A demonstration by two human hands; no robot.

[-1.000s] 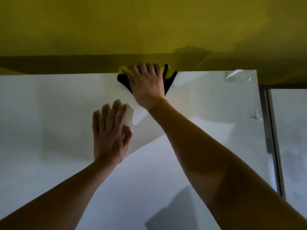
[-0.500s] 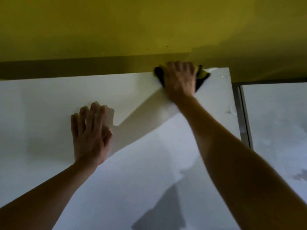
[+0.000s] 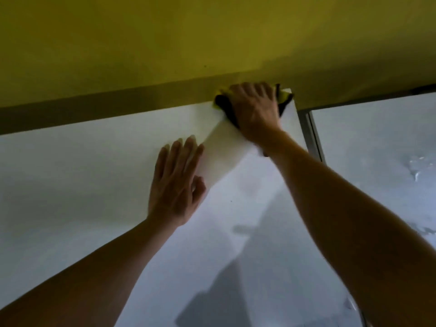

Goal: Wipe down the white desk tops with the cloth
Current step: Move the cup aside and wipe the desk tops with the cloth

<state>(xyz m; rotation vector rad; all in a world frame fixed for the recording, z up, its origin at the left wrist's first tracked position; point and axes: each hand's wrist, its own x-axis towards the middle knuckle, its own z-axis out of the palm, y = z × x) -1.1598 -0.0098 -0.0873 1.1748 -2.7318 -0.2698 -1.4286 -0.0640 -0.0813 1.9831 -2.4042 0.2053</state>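
Where the yellow wall (image 3: 212, 38) fills the upper frame, the white desk top (image 3: 82, 185) spreads below; the left hand (image 3: 175, 182) rests flat, the right hand (image 3: 256, 109) presses the cloth (image 3: 224, 106) at upper centre-right. Far edge being wiped; next probably a return stroke nearer.

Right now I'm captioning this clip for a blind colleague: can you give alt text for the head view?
A person's right hand presses a yellow and black cloth onto the far right corner of a white desk, against a yellow wall. The left hand lies flat on the desk, and a second white desk adjoins on the right.
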